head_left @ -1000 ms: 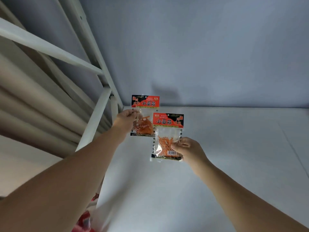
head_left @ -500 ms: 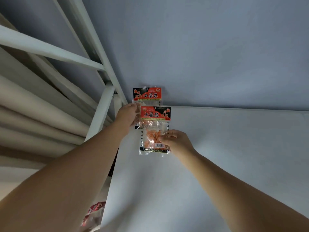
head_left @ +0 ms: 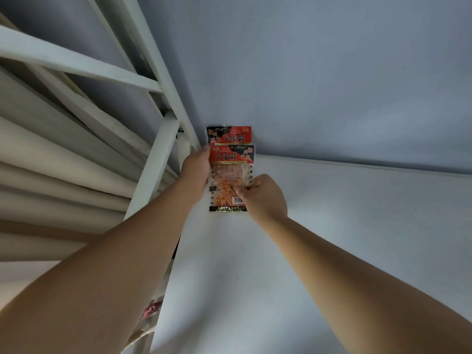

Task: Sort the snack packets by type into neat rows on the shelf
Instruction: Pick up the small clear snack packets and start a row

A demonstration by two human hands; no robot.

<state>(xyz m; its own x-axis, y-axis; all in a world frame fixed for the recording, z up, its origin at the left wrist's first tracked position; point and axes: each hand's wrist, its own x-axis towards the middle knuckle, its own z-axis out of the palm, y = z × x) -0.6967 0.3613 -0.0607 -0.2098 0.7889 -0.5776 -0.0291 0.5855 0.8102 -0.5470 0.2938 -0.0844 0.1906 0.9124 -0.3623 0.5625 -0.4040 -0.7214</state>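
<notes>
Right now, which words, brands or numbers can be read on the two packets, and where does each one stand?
"小面筋": red top band of the back packet.
"小面筋": red top band of the front packet.
Black strip along the front packet's bottom: too small to read.
Barcode digits and other small print: blurred.

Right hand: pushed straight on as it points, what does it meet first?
Likely the rear red-topped clear snack packet, behind the matching front packet the right hand pinches; the grey back wall follows. Depth unclear.

Bare left hand (head_left: 195, 167), bare right hand (head_left: 263, 198).
Behind each grip the wrist and forearm are likewise uncovered, back to the frame edge.
</notes>
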